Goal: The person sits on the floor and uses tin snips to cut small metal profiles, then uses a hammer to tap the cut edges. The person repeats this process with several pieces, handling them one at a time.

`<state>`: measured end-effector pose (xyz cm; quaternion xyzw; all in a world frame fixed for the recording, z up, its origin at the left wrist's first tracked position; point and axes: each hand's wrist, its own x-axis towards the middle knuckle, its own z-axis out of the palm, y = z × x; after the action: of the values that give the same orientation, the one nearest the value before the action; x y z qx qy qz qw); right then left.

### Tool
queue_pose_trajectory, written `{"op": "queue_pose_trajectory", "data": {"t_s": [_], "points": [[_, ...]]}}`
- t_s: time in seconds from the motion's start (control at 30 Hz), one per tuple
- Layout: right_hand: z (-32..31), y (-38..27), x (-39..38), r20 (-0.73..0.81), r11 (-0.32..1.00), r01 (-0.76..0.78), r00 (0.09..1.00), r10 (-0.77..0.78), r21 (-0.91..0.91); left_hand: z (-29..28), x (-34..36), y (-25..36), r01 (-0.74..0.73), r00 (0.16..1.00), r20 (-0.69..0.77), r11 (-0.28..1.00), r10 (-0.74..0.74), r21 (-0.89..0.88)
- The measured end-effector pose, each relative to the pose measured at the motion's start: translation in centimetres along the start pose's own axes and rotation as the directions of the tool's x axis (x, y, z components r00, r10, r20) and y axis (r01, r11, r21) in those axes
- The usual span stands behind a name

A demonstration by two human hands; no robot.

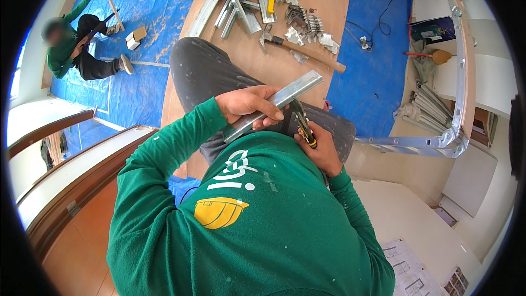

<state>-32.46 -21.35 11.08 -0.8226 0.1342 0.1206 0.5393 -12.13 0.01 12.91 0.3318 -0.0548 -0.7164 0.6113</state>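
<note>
My left hand (pixel 249 104) grips a short galvanized metal channel (pixel 296 87), held at a slant above my lap. My right hand (pixel 319 149) holds yellow-and-black handled snips (pixel 304 130), their dark jaws up at the lower edge of the channel; I cannot make out whether they bite into it. My grey trouser legs, spotted with pale marks, lie under both hands.
A wooden board (pixel 208 60) bears cut metal channels (pixel 230 22), brackets (pixel 298 19), a hammer (pixel 268 37) and a yellow-handled tool (pixel 272 1). Blue sheeting (pixel 148 16) covers floor nearby. A co-worker (pixel 74 60) holds a strip at the left. An aluminium ladder (pixel 416 145) stands right.
</note>
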Motion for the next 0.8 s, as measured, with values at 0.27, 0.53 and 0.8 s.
{"op": "queue_pose_trajectory", "data": {"t_s": [0.27, 0.53, 0.8], "points": [[-0.2, 0.4, 0.5, 0.010, 0.999, -0.026, 1.000, 0.026, -0.041, -1.3, 0.8, -0.9, -0.018, 1.000, 0.019, 0.999, 0.019, -0.045], [-0.3, 0.3, 0.8, 0.005, 0.996, -0.016, 1.000, 0.016, -0.084, -1.8, 1.1, -1.3, -0.018, 1.000, 0.016, 0.996, 0.020, -0.091], [-0.4, 0.2, 0.2, 0.040, 0.993, -0.087, 0.995, 0.090, -0.074, -1.7, 1.2, -1.5, -0.001, 1.000, 0.028, 0.999, 0.002, -0.037]]}}
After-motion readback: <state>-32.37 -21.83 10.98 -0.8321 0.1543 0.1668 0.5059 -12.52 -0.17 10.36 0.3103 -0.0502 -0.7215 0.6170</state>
